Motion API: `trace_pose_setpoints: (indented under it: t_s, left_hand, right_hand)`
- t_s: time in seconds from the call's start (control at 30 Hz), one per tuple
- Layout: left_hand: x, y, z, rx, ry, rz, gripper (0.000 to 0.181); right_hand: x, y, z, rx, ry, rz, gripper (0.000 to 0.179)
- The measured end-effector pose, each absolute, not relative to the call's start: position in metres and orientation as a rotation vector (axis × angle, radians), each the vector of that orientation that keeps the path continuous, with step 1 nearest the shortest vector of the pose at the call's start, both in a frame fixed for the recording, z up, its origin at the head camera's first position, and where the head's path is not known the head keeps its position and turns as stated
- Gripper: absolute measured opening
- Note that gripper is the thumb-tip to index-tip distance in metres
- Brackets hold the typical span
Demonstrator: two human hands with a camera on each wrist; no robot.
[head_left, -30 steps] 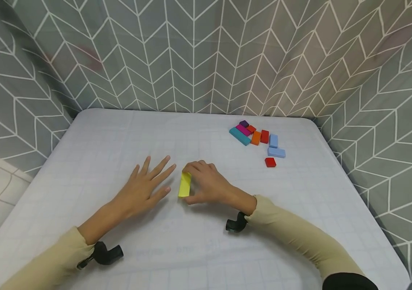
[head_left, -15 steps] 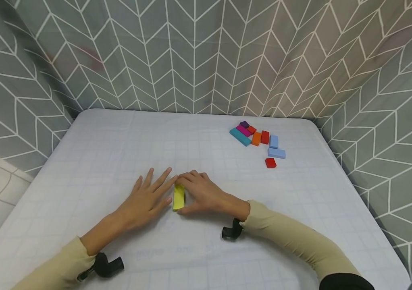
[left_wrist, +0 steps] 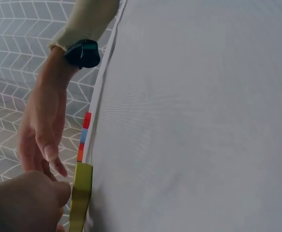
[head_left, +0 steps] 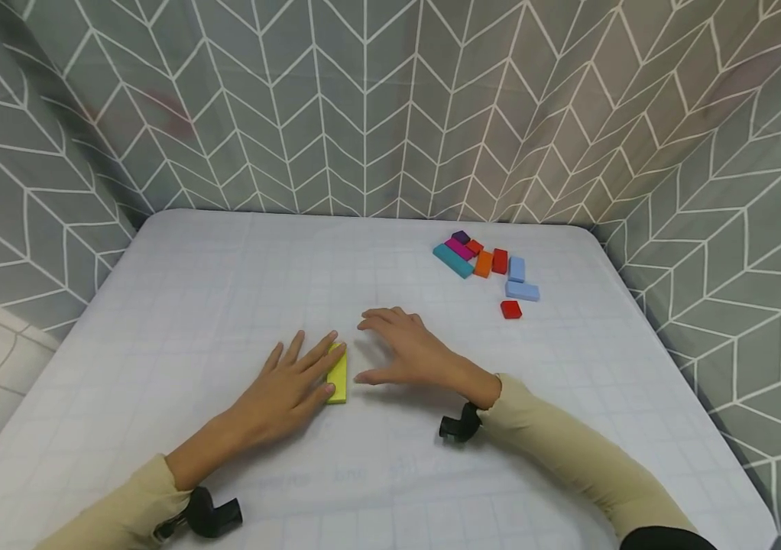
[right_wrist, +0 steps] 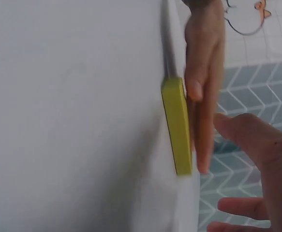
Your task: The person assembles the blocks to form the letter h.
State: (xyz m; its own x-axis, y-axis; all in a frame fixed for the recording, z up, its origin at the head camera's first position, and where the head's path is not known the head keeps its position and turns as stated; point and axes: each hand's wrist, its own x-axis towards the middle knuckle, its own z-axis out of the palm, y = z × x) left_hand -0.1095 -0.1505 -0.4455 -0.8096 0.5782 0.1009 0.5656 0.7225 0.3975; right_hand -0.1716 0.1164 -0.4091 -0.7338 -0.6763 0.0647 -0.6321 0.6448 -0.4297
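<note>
Left hand (head_left: 283,393) was spread, fingers straight, index finger and thumb at the left edge of the yellow block (head_left: 339,378). Block lay on the white table (head_left: 225,267) between both hands. Right hand (head_left: 409,351) was relaxed and empty, thumb parted from fingers, just right of the block. Coloured blocks (head_left: 483,264) sat well apart, toward far right.

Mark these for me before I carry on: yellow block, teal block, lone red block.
Yellow block (head_left: 339,379): head view, uncovered part of its top.
Teal block (head_left: 453,260): head view, middle.
Lone red block (head_left: 510,309): head view, middle.
</note>
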Motion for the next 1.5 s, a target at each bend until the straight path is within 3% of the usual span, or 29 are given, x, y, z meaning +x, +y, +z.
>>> trace_pose_setpoints:
  t_s: [0.47, 0.87, 1.5]
  left_hand:
    - [-0.106, -0.148, -0.451, 0.938, 2.917, 0.630, 0.060]
    - [-0.104, -0.149, -0.452, 0.964, 2.927, 0.649, 0.060]
    - [-0.103, -0.149, -0.456, 0.964, 2.950, 0.619, 0.060]
  right_hand:
    - [-0.220, 0.184, -0.392, -0.701, 2.951, -0.837, 0.065]
    - [-0.263, 0.219, -0.396, -0.609, 3.027, -0.821, 0.041]
    - [-0.323, 0.248, -0.391, -0.848, 2.823, -0.511, 0.070]
